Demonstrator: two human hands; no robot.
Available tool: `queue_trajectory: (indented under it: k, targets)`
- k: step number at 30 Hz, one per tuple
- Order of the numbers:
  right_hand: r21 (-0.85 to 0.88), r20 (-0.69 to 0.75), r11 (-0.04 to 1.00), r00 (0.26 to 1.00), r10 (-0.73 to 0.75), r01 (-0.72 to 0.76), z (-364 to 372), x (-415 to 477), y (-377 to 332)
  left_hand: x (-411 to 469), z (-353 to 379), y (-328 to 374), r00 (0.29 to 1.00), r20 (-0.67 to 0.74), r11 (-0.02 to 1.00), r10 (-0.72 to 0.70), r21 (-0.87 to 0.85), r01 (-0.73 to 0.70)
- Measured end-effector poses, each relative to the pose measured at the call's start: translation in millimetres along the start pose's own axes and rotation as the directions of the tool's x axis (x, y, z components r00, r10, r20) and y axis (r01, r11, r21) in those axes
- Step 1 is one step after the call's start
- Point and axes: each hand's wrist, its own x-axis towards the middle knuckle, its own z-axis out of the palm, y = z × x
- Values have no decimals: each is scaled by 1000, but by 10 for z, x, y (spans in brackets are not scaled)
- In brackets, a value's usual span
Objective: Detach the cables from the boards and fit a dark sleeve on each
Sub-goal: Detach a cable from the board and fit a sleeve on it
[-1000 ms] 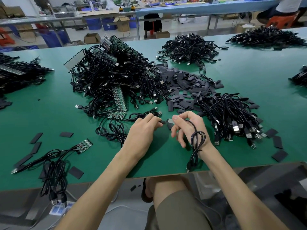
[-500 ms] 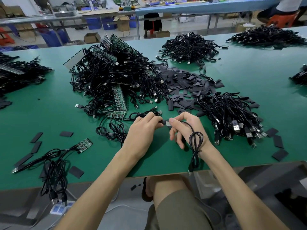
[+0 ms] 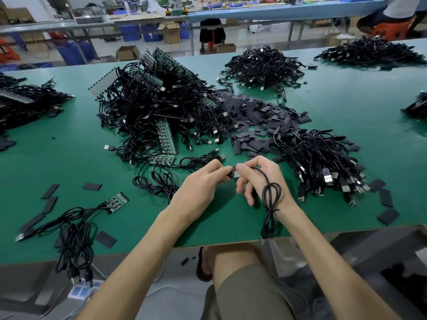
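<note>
Left hand (image 3: 203,188) has its fingers curled, thumb and forefinger pinching a dark sleeve (image 3: 233,174) at the tip. Right hand (image 3: 261,179) is just beside it, the fingertips of both nearly touching, with thumb and index clamped on the end of a black cable (image 3: 270,197). Cable runs from that pinch over the back of the right hand, hangs as a tied loop bundle against the wrist, and its tail drops past the near edge of the green table (image 3: 231,222). Both hands are over the near part of the table. Fingertips cover the joint: the sleeve seems to sit over the cable's end, but I cannot tell how far on. Just beyond the left hand are a few loose cables (image 3: 159,183) coiled on the table. Past them is a big pile of cables on boards (image 3: 157,112), green board strips sticking out. Beyond the right hand is a heap of sleeves (image 3: 256,116). Near the right hand, to its right, is a pile of bundled cables (image 3: 323,162) with USB plugs showing, and flat sleeves (image 3: 386,197) lie further right. Well apart to the left of the left hand is a small board (image 3: 116,202) with cables attached and more sleeves scattered around it. Far beyond both hands is another cable pile (image 3: 263,65).
</note>
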Motion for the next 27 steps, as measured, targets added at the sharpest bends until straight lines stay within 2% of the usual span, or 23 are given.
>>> queue_trajectory:
  k: [13,21,27]
  targets:
    - [-11,-65,999,997,-51,50,26,-3,15,-5,7,-7,999,40,1000,-19,25,18]
    - [-43,67,998,997,-49,52,31,-15,4,29,-11,81,1000,16,1000,8,4,-8]
    - [-36,15,996,997,-81,82,22,9,-8,28,-6,69,996,-86,999,-39,0,40]
